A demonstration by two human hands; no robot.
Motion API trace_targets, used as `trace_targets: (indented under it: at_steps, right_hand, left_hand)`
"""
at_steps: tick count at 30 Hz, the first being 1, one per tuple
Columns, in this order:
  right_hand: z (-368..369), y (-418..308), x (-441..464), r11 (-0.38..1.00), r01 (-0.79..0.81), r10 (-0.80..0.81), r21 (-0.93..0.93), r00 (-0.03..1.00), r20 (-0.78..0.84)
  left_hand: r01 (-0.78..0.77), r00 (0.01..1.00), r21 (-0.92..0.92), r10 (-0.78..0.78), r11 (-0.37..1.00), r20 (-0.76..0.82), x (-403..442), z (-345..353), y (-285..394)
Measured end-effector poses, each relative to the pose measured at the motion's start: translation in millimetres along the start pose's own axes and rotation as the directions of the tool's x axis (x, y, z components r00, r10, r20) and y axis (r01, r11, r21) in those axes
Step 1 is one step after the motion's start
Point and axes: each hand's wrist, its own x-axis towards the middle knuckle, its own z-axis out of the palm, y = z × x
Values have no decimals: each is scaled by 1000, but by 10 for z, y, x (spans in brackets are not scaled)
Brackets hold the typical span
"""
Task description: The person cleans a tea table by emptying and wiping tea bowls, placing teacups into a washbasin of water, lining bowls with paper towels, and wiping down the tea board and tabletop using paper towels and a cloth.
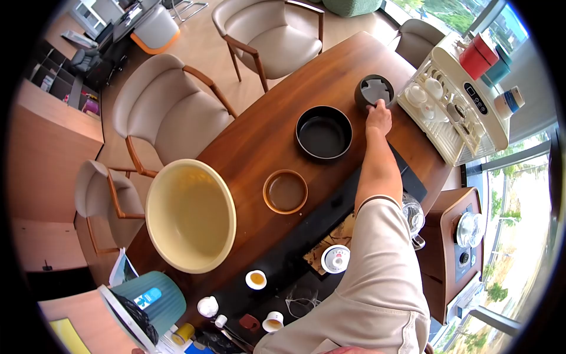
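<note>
My right hand (379,118) reaches across the wooden table with its fingers closed on the near rim of a dark round pot (376,89); a grey piece shows inside its opening. To the left of the pot stands a wide black round pan (323,133). Nearer to me sits a smaller brown round dish (285,192) with an orange-brown rim. A big cream basin (191,216) stands at the left side of the table. My left hand is not in view.
A cream dish rack (454,106) with cups stands at the table's far right end. Small cups (256,279), a white lidded container (335,259) and a glass pitcher (413,213) sit near me. A teal bin (153,304) is at lower left. Chairs (171,106) line the far side.
</note>
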Motion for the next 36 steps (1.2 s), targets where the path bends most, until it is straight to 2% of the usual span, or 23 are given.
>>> trace_targets:
  at_steps: [1, 3, 6, 7, 11, 12, 13, 14, 17, 19, 20, 21, 23, 25, 26, 27, 28, 30, 31, 33, 34, 35, 36]
  right_hand:
    - [-12, -35, 57, 999, 0, 0, -42, 1000, -7]
    - [-131, -154, 98, 979, -46, 74, -197, 988, 133]
    - [68, 96, 251, 931, 243, -195, -273, 962, 189]
    - [218, 261, 390, 895, 324, -260, -305, 937, 233]
    - [973, 853, 1120, 728, 589, -504, -350, 806, 311]
    - [766, 551, 1007, 811, 418, -293, -408, 895, 336]
    - [579, 239, 914, 839, 239, -66, -489, 937, 343]
    - [500, 76, 915, 856, 174, -10, -487, 947, 322]
    - [211, -321, 853, 951, 143, -69, -272, 962, 264]
    - [-10, -647, 698, 972, 197, -161, -128, 956, 245]
    - [-124, -784, 607, 943, 314, -295, -107, 941, 165]
    - [-260, -966, 518, 940, 328, -311, -97, 937, 156]
    - [-527, -1328, 268, 917, 282, -371, 280, 862, 346]
    - [-922, -1685, -337, 720, 66, -453, 691, 799, 395]
    - [-942, -1744, -465, 602, -7, -555, 798, 715, 425]
    - [-1303, -1841, -1019, 619, 174, -649, 766, 662, 375]
    - [-1306, -1822, -1276, 556, 107, -700, 824, 595, 395]
    - [-1678, -1676, -2149, 546, 83, -752, 834, 487, 444]
    - [-2146, -1596, -2804, 470, 65, -803, 880, 446, 395]
    - [-2825, -1348, -3768, 483, 99, -831, 870, 364, 420]
    - [-3012, -1183, -4128, 485, 22, -825, 874, 342, 449]
    - [-3160, -1044, -4457, 486, -56, -822, 872, 309, 478]
    - [-3327, -936, -4814, 523, -61, -805, 850, 293, 516]
  left_hand:
    - [78, 997, -45, -78, 996, -20, -175, -225, 326]
    - [11, 997, -27, -13, 1000, -74, 315, 361, -494]
    - [-34, 985, 19, 37, 999, -167, 298, 1061, -1041]
    - [-63, 984, -64, 51, 996, -169, 293, 1272, -1287]
    - [39, 969, -213, -90, 976, -232, -220, 1127, -1124]
    - [69, 962, -242, -129, 968, -239, -369, 1181, -1144]
    - [205, 969, -163, -223, 965, -103, -446, 1109, -1055]
    - [282, 952, -232, -301, 931, -53, -558, 1110, -1021]
    - [421, 905, -240, -388, 875, 172, -812, 1315, -1088]
    - [483, 875, -302, -436, 822, 211, -907, 1630, -1223]
    - [516, 856, -409, -470, 752, 216, -906, 1700, -1241]
    - [536, 838, -512, -497, 671, 226, -864, 1793, -1252]
    - [449, 809, -610, -587, 653, -33, -592, 2127, -1274]
    - [420, 879, -682, -455, 599, 143, -315, 1804, -1155]
    - [343, 898, -686, -438, 642, 39, -161, 1793, -1047]
    - [261, 910, -680, -410, 685, -64, -37, 1814, -981]
    - [240, 920, -685, -387, 688, -66, 93, 1784, -976]
    - [302, 947, -599, -304, 742, 102, 460, 1730, -1033]
    - [282, 927, -616, -374, 736, -22, 708, 1948, -1174]
    - [245, 772, -896, -634, 370, -51, 880, 2057, -1461]
    - [189, 721, -972, -691, 138, 42, 699, 1677, -1421]
    - [185, 731, -972, -682, 146, 37, 763, 1709, -1442]
    - [89, 869, -893, -473, 441, -147, 808, 1819, -1466]
